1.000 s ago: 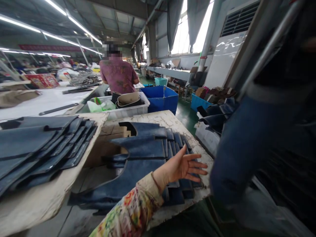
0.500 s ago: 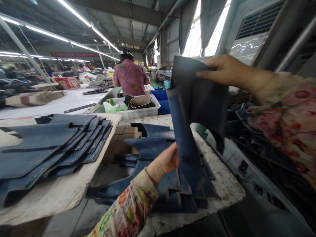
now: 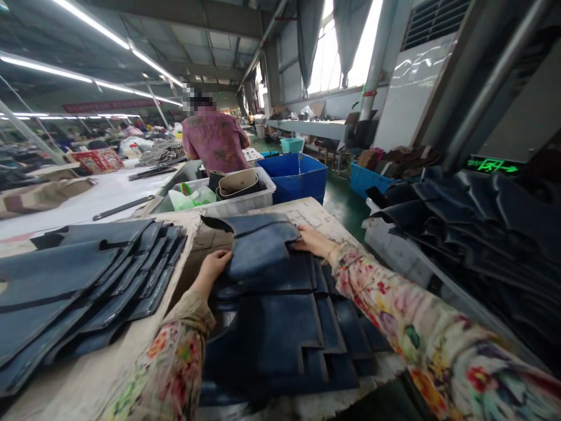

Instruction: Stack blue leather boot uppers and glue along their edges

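Note:
A dark blue leather-like piece (image 3: pixel 263 242) lies at the far end of a layered stack of similar pieces (image 3: pixel 276 327) in front of me. My left hand (image 3: pixel 214 266) pinches its left edge, and my right hand (image 3: pixel 312 241) grips its right edge near a notched corner. The right fingertips are partly hidden by the piece. To the left, another fanned stack of blue pieces (image 3: pixel 65 275) rests on a pale, worn board (image 3: pixel 100 365).
A translucent bin (image 3: pixel 245 202) and a blue bin (image 3: pixel 291 175) stand beyond the stack. A person in a purple shirt (image 3: pixel 214 140) faces away behind them. At the right, a large grey bin (image 3: pixel 407 266) holds many blue pieces (image 3: pixel 482 216).
The piece held up in my right hand has come down onto the stack. Both hands now hold its opposite edges. The view has shifted right, showing more of the right bin.

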